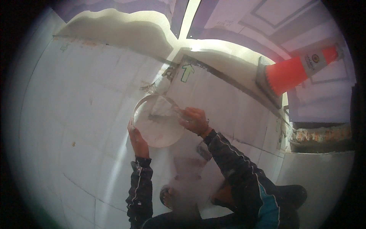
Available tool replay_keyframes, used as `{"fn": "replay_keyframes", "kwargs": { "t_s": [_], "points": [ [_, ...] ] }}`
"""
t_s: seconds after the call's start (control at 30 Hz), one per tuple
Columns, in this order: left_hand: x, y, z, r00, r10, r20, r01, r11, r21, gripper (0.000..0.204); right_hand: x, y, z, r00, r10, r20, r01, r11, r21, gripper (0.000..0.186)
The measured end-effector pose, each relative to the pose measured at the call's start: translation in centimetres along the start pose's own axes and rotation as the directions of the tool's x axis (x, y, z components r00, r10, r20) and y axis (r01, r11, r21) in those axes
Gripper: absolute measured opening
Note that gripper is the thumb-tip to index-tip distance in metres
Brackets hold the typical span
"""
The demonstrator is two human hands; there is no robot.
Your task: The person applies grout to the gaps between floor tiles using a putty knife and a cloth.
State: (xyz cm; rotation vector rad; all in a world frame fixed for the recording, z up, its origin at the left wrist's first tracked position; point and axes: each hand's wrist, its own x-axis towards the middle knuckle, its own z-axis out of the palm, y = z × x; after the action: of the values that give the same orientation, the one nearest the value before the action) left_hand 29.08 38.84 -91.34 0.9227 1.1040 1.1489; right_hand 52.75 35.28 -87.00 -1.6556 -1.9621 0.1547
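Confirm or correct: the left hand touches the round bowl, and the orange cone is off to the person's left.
Wrong side: the head view shows the orange cone off to the person's right. The left hand does touch the round bowl.

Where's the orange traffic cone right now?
The cone is in the head view's upper right, right of the green arrow, beyond the right hand.

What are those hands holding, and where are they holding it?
A round bowl. The left hand holds its left side. The right hand is at its right edge, but whether it grips the rim or something else is unclear.
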Motion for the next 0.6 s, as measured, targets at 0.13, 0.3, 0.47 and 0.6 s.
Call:
{"fn": "replay_keyframes", "kwargs": {
  "t_s": [0.13,0.3,0.47,0.6],
  "points": [
    [2.9,-3.0,-0.4,0.999,0.034,-0.002,-0.034,0.998,-0.052,0.055,2.1,1.9,1.6,0.995,0.054,-0.082,-0.052,0.998,0.030,0.041],
    [5.5,-3.0,-0.5,0.994,-0.014,-0.108,0.004,0.995,-0.097,0.054,5.4,5.6,2.4,0.980,0.052,-0.192,-0.056,0.998,-0.013,0.040],
    [6.3,-2.8,-1.8,0.989,-0.007,-0.151,-0.006,0.996,-0.084,0.052,8.4,7.8,1.6,0.950,0.160,-0.270,-0.195,0.975,-0.107,0.032],
    [5.5,-3.2,-2.7,0.983,0.040,-0.180,-0.045,0.999,-0.021,0.050,8.5,9.7,1.5,0.973,0.036,-0.226,-0.091,0.967,-0.238,0.033]
  ]
}}
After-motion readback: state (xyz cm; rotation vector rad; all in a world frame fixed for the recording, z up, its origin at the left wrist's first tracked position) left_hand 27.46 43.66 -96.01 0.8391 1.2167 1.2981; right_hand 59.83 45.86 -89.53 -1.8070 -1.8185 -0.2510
